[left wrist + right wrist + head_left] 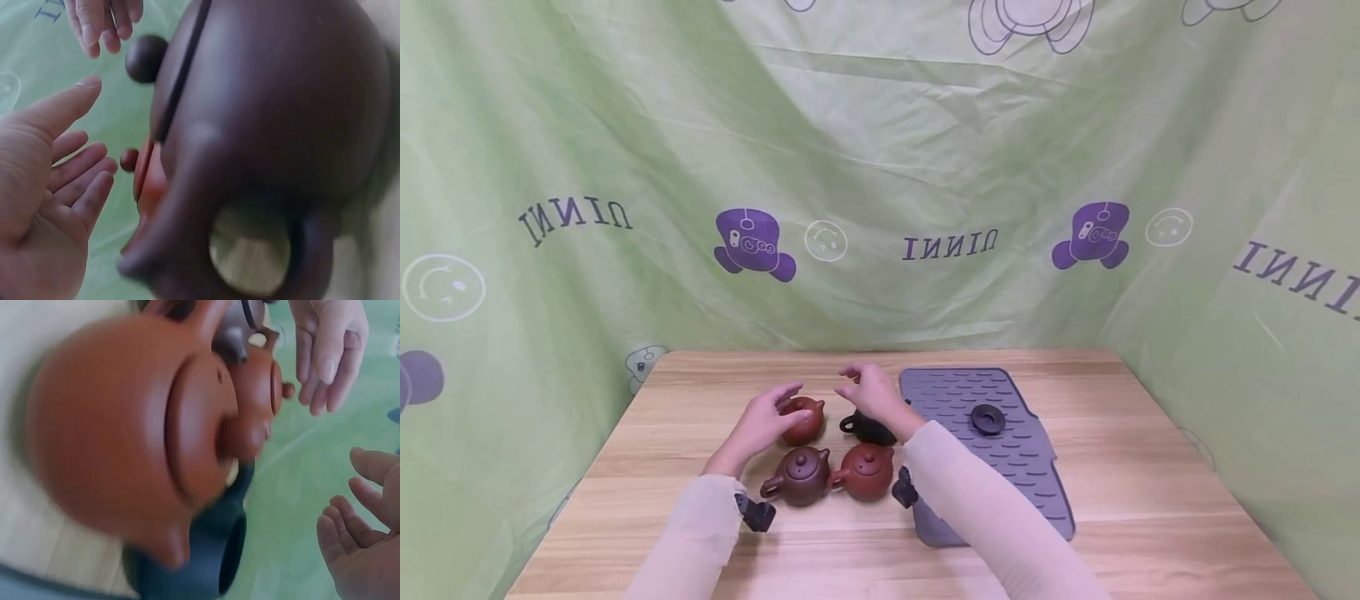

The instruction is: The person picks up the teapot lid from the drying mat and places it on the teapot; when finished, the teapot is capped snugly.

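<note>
My left hand (767, 421), fingers spread and relaxed, is beside the back-left reddish-brown teapot (805, 423) and overlaps it in the head view. My right hand (874, 393) hovers, loosely bent and holding nothing, over the black teapot (871, 429), which it partly hides. In the right wrist view that black teapot (203, 556) has an uncovered mouth. In front stand a dark brown teapot (802, 477) and a red teapot (867, 472), both with knobbed lids on. Both wrist views show the two hands apart, with nothing between their fingers.
A grey ridged mat (955, 392) lies to the right of the teapots, with a round black lid (988, 419) on it. The wooden table (1157, 500) ends at a green printed curtain (865, 308) behind and at both sides.
</note>
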### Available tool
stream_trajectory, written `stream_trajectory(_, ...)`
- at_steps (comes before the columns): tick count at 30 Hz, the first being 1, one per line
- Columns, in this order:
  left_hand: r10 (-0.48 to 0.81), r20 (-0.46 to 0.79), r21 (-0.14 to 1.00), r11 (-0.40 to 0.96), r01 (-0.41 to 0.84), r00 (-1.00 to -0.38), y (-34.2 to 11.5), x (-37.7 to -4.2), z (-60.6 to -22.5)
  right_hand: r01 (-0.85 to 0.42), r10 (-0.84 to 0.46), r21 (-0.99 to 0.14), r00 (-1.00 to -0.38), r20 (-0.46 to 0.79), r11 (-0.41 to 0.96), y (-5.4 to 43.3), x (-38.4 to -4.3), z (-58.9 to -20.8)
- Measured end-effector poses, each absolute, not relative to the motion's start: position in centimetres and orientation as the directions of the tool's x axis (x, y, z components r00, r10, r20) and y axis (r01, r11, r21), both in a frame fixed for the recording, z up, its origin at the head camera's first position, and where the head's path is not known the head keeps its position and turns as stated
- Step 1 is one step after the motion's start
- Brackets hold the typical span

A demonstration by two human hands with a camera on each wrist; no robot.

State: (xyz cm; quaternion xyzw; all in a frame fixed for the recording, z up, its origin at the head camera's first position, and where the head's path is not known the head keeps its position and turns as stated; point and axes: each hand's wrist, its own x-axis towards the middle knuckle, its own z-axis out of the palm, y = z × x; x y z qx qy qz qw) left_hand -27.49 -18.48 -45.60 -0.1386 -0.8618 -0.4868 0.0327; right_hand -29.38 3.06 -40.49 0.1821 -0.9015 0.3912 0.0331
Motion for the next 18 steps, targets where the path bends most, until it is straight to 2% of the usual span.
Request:
stream_trajectory(6, 0.262, 0.183, 0.823, 0.486, 0.293, -0.948, -17.2, -27.6, -44.9, -0.348, -0.259, -0.663, -0.937, 0.233, 0.663, 6.4, -29.1, -40.0)
stream_trajectory(11, 0.238, 0.163, 0.831, 0.49, 0.263, -0.958, -16.4, -27.8, -44.7, -0.309, -0.213, -0.671, -0.951, 0.223, 0.675, 9.3, -29.0, -40.2)
stream_trajectory(18, 0.306, 0.164, 0.811, 0.499, 0.304, -0.938, -15.0, -28.1, -44.8, -0.233, -0.133, -0.683, -0.972, 0.196, 0.692, 13.5, -28.6, -40.9)
